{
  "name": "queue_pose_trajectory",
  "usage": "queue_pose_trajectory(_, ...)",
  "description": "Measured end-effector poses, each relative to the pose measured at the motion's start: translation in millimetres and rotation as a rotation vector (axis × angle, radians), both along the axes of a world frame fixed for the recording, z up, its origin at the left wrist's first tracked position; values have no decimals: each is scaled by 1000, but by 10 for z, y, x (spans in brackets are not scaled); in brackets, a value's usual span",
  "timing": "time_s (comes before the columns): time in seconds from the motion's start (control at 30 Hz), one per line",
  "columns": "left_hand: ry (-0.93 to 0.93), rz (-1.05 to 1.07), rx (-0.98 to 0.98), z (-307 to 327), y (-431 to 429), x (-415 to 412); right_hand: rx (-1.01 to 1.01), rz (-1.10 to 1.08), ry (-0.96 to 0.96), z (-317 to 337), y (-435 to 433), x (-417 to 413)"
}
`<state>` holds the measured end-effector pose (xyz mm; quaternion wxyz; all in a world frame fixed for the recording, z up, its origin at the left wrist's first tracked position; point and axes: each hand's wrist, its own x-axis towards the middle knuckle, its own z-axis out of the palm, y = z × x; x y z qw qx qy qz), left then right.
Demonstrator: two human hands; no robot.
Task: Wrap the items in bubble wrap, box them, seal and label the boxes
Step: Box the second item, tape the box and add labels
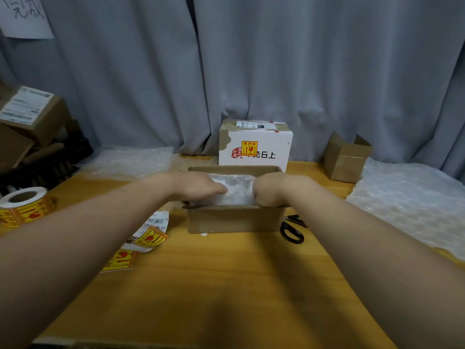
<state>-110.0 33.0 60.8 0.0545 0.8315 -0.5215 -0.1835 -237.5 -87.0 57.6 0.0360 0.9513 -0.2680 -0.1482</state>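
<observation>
An open brown cardboard box [235, 220] stands in the middle of the wooden table [226, 285]. Inside it lies a white bubble-wrapped bundle [239, 188]. My left hand [198, 185] rests palm down on the bundle's left part, fingers flat. My right hand [270, 188] is curled at the box's right end, fingers closed on the bundle and the near rim. What the wrap holds is hidden.
Behind stands a sealed white box [255, 144] with a yellow fragile sticker. A small open carton [346, 158] is at back right. Bubble wrap sheets [407, 200] lie right and back left. Black scissors [292, 229], a sticker roll [25, 206], loose labels [148, 233], stacked boxes [30, 114] left.
</observation>
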Motion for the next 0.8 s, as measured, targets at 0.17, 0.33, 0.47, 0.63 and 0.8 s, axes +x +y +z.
queue_pose_trajectory(0.17,-122,-28,137,-79,-67,-48,221,-100,-126,-73,-201,-153)
queue_pose_trajectory(0.33,-116,-47,150,-126,-219,48,297,-140,-118,-228,-180,-22)
queue_pose_trajectory(0.47,-175,-33,197,-206,-255,57,297,-125,-141,-282,-166,59)
queue_pose_trajectory(0.63,-257,-94,153,-129,-129,8,-138,-23,-308,-234,2,-13)
queue_pose_trajectory(0.8,-264,-164,-321,-257,-20,-130,169,57,-550,-295,-9,-25)
